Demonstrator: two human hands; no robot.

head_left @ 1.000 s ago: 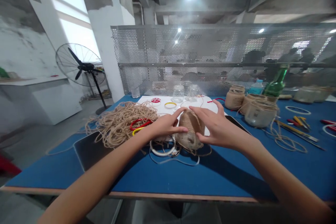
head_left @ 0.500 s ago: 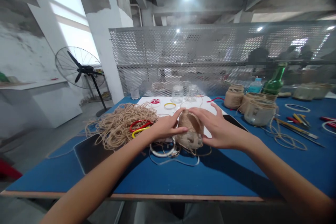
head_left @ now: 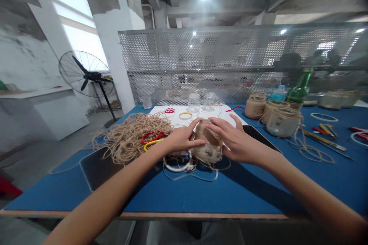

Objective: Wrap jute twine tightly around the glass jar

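A glass jar partly wrapped in brown twine [head_left: 209,149] lies tilted on the blue table in front of me. My left hand [head_left: 184,138] holds its left side, fingertips at the wrapped far end and thumb across the near part. From the right, my right hand [head_left: 235,138] grips it, with some fingers over the twine and one finger raised. Left of the jar spreads a large tangle of loose twine [head_left: 132,134]. Scissors with a red and a yellow handle loop [head_left: 153,142] rest at its edge. A white ring [head_left: 178,162] lies just below my left hand.
Twine-wrapped jars [head_left: 255,105], a partly wrapped glass jar [head_left: 284,122] and a green bottle [head_left: 300,88] stand at the right. Brushes [head_left: 324,139] lie nearer. Clear jars [head_left: 194,102] and a yellow ring [head_left: 185,115] are on white paper. A perforated metal screen [head_left: 172,61] borders the back.
The fingers of my right hand have shifted slightly over the twine on the jar. My left hand stays nearly still, and the view has moved a little.
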